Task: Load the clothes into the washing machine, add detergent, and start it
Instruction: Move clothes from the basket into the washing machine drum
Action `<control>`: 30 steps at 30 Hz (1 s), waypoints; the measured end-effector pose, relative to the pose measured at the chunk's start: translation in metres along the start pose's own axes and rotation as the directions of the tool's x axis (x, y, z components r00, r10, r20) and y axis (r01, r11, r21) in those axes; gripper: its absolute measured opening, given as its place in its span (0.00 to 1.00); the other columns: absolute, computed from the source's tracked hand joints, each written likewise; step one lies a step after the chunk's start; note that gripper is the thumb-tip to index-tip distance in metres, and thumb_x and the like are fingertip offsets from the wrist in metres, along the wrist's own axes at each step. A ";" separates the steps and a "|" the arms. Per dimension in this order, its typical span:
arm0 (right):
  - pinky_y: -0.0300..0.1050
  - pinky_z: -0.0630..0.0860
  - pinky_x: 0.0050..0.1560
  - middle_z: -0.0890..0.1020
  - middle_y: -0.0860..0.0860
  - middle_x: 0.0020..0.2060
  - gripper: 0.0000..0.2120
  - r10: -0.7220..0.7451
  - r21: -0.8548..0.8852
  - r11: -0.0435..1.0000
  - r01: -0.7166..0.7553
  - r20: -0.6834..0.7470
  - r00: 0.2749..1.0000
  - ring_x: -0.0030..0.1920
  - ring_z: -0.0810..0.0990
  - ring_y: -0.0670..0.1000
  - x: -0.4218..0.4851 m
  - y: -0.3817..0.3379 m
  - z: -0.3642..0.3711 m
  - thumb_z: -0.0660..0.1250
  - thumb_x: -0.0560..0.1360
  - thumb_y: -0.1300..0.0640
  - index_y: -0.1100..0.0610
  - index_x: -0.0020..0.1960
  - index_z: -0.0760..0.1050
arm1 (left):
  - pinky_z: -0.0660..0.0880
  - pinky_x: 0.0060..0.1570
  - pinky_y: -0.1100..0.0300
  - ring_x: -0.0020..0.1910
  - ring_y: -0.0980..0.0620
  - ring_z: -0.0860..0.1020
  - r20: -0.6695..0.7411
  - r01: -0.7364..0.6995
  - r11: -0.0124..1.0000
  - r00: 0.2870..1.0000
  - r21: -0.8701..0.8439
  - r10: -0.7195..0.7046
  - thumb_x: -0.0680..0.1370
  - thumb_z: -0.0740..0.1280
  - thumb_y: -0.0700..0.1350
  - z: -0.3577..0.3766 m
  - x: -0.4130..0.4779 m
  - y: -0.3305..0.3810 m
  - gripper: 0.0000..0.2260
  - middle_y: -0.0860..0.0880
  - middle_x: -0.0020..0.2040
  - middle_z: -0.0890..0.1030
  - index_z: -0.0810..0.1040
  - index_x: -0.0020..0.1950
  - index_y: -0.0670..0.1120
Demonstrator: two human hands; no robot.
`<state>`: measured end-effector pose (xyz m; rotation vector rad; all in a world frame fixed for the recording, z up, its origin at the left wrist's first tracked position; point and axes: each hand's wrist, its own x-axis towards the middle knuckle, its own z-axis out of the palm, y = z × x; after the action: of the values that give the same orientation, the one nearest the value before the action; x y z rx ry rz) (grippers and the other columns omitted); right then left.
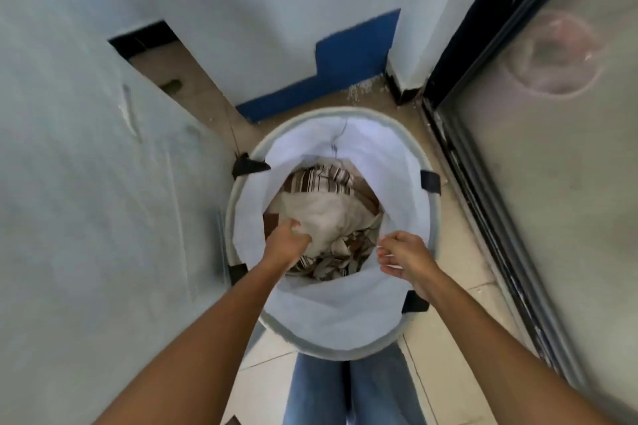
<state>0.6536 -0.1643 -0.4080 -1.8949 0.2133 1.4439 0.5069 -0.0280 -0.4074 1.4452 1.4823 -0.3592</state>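
Note:
A round fabric laundry basket point(331, 328) with a pale liner and black handles stands on the floor in front of my legs. Inside lie clothes: a white garment point(324, 214) on top, a brown striped cloth point(317, 178) behind it, and a leaf-patterned piece point(341, 257) at the near side. My left hand point(288, 245) reaches into the basket and grips the near edge of the white garment. At the basket's right side, my right hand point(402, 254) pinches the inner edge of the liner. No washing machine or detergent is in view.
A white wall point(86, 183) runs close along the left. Ahead is a white wall with a blue base strip point(345, 69). On the right stands a black-framed glass door point(552, 166). The tiled floor strip point(459, 245) between them is narrow.

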 end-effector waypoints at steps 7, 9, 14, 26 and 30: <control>0.41 0.75 0.39 0.73 0.52 0.36 0.08 0.079 0.042 0.996 -0.079 -0.006 0.997 0.36 0.72 0.49 0.090 0.047 0.030 0.61 0.79 0.58 0.55 0.41 0.70 | 0.69 0.65 0.50 0.68 0.43 0.67 -0.072 -0.012 0.998 0.997 0.065 0.017 0.77 0.65 0.43 0.041 0.089 -0.043 0.26 0.43 0.73 0.61 0.61 0.74 0.45; 0.41 0.75 0.39 0.73 0.51 0.35 0.07 0.098 0.063 0.993 -0.098 -0.005 0.995 0.35 0.71 0.48 0.110 0.054 0.037 0.61 0.79 0.58 0.55 0.42 0.70 | 0.68 0.66 0.48 0.71 0.43 0.63 -0.109 -0.046 0.991 0.992 0.124 0.060 0.76 0.66 0.45 0.046 0.112 -0.051 0.28 0.44 0.75 0.59 0.60 0.74 0.47; 0.44 0.76 0.43 0.75 0.52 0.39 0.06 0.163 0.125 0.979 -0.162 0.003 0.987 0.39 0.74 0.49 0.155 0.067 0.045 0.64 0.77 0.54 0.56 0.46 0.71 | 0.63 0.68 0.45 0.72 0.41 0.61 -0.198 -0.090 0.955 0.969 0.281 0.149 0.72 0.70 0.51 0.048 0.166 -0.053 0.35 0.43 0.74 0.59 0.58 0.75 0.48; 0.75 0.68 0.55 0.67 0.55 0.70 0.55 0.348 0.245 0.888 -0.389 0.193 0.917 0.66 0.70 0.63 0.223 0.080 0.081 0.74 0.52 0.30 0.48 0.73 0.60 | 0.57 0.72 0.45 0.75 0.43 0.53 -0.215 0.027 1.000 0.976 0.015 -0.023 0.61 0.78 0.59 0.068 0.230 -0.062 0.58 0.44 0.77 0.51 0.41 0.77 0.52; 0.71 0.64 0.62 0.73 0.55 0.66 0.38 0.354 0.286 0.865 -0.412 0.233 0.906 0.65 0.72 0.63 0.233 0.076 0.089 0.70 0.65 0.36 0.53 0.69 0.66 | 0.60 0.71 0.47 0.74 0.45 0.58 -0.194 -0.009 0.999 0.981 -0.053 -0.001 0.60 0.79 0.56 0.070 0.243 -0.070 0.59 0.46 0.76 0.58 0.42 0.77 0.51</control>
<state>0.6274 -0.0951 -0.6585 -1.4952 0.7405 1.7008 0.5259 0.0429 -0.6594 1.4728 1.6310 -0.1778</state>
